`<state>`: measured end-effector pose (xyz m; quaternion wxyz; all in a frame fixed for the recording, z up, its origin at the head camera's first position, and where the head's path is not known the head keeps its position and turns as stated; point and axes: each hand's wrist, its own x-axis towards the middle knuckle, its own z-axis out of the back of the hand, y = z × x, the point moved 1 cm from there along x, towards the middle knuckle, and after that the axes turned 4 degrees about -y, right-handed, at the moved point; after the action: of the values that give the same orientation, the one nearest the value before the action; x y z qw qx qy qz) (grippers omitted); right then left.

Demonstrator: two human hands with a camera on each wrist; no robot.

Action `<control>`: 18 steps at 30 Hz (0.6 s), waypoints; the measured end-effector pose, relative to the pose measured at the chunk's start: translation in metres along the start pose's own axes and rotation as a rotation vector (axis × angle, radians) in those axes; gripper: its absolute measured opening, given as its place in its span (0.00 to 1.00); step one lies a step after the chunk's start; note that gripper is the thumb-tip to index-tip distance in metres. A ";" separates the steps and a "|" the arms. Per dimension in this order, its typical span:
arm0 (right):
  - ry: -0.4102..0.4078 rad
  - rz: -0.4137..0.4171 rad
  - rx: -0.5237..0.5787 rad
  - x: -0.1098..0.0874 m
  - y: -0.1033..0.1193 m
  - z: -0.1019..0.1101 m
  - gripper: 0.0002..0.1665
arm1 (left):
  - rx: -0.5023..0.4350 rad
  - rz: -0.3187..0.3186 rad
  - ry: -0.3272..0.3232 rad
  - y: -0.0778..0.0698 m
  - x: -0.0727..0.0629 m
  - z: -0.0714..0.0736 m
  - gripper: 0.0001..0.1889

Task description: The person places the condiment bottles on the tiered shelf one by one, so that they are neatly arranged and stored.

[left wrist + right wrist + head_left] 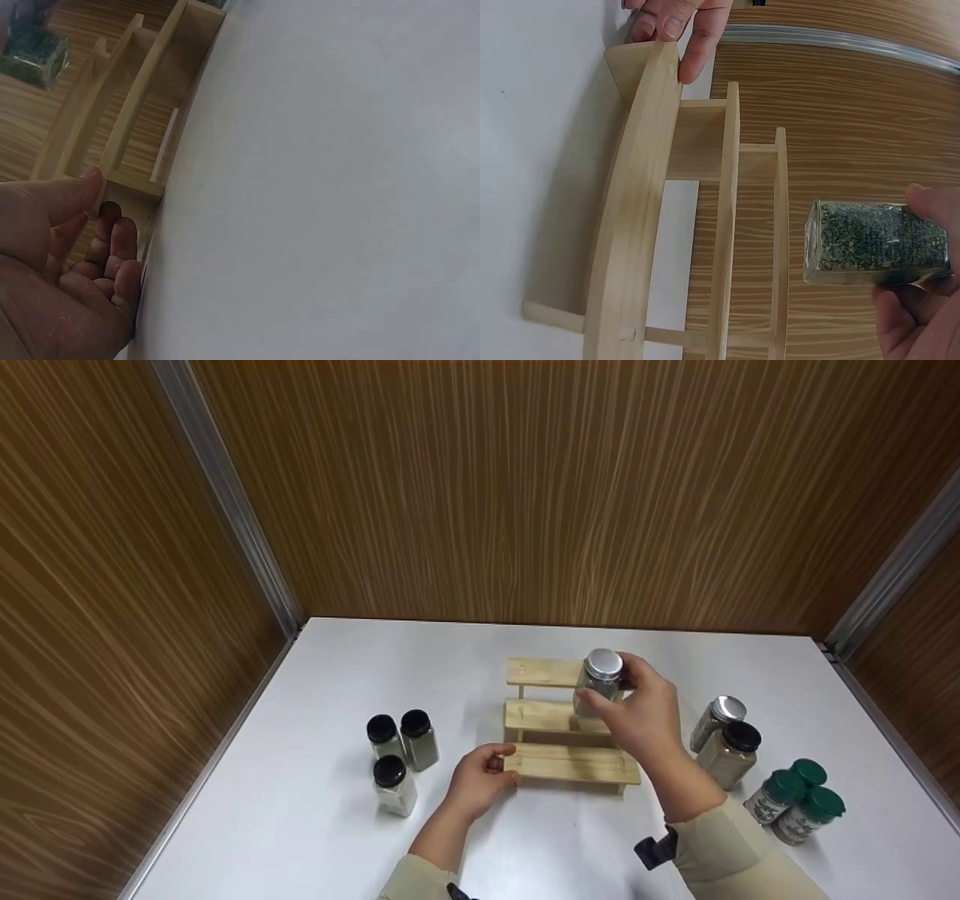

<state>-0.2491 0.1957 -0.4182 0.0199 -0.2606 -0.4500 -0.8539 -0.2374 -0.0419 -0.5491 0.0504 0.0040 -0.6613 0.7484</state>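
Note:
A three-tier wooden rack stands on the white table. At the left end of its lowest step, my left hand grips the board, thumb on top and fingers curled beneath in the left wrist view. My right hand holds a spice jar with a silver lid above the rack's upper steps. Dark green dried flakes fill this square glass jar, as the right wrist view shows. The jar's base is apart from the boards there, and all three steps carry nothing.
Three black-lidded jars stand together left of the rack. To the right are a silver-lidded jar, a black-lidded jar and three green-lidded shakers. Wood-grain panels enclose the table's back and sides.

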 end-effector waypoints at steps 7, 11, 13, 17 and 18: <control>0.025 -0.043 0.004 0.007 0.002 -0.013 0.36 | 0.015 0.001 -0.003 0.001 0.000 0.001 0.20; 0.027 -0.056 0.022 0.011 0.003 -0.020 0.36 | 0.020 -0.006 -0.002 0.001 0.000 0.002 0.20; 0.031 -0.057 0.025 0.014 0.003 -0.023 0.37 | 0.032 -0.005 -0.001 0.001 0.000 0.002 0.20; 0.041 -0.065 0.013 0.020 0.006 -0.030 0.36 | 0.052 -0.005 0.000 0.001 -0.001 0.003 0.20; 0.043 -0.068 0.011 0.021 0.006 -0.031 0.36 | 0.052 -0.006 0.000 0.001 -0.001 0.003 0.20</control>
<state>-0.2794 0.1720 -0.4182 0.0019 -0.2264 -0.4630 -0.8570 -0.2367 -0.0448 -0.5497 0.0527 0.0072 -0.6416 0.7652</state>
